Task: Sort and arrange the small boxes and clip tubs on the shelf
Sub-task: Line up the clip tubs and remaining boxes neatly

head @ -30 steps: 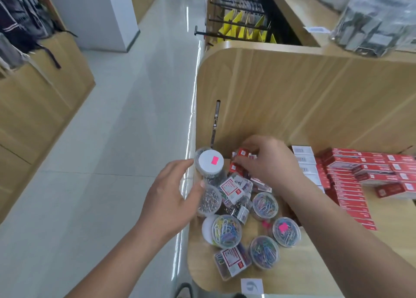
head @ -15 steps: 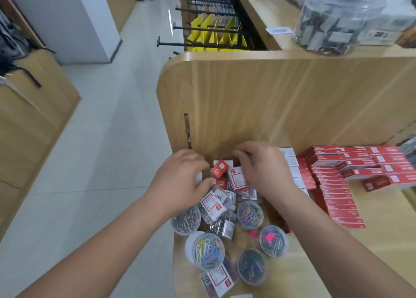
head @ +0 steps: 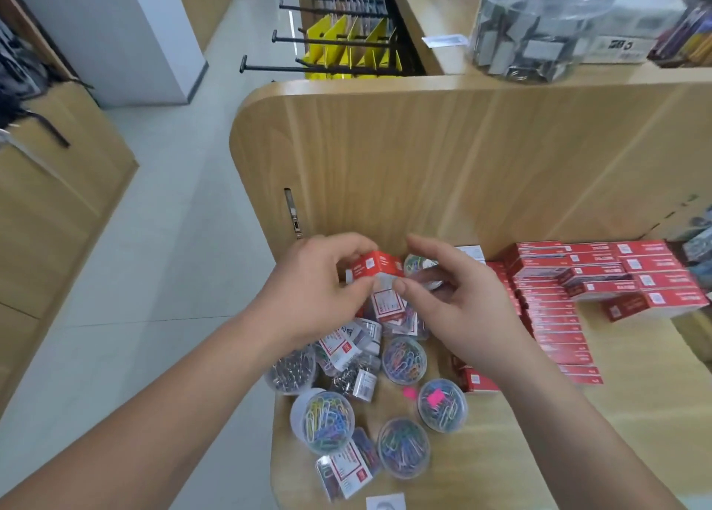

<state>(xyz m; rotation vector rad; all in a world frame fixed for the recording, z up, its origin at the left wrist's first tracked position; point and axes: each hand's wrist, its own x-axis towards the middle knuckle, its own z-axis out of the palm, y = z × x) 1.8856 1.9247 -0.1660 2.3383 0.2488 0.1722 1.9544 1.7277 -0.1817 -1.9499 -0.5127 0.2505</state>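
Left hand (head: pixel 308 297) pinches a small red box (head: pixel 375 269); right hand (head: pixel 462 301), fingers loosely spread, half hides a clip tub (head: pixel 418 264)

A single head-worn camera sits above and just behind the hands, facing forward and tilted steeply down onto the wooden shelf (head: pixel 635 413). It is close: both forearms run in from the bottom corners, and the left hand (head: pixel 312 297) and right hand (head: pixel 462 305) meet at a small red box (head: pixel 371 269) slightly below the middle of the frame. The clip tubs (head: pixel 323 419) lie nearest the lower edge, the stacked red boxes (head: pixel 601 278) at the right. The wide-angle lens bows the upright back panel (head: pixel 424 163) and takes in the aisle floor (head: pixel 162 278) on the left and a clear jar (head: pixel 531 28), blurred, at top right
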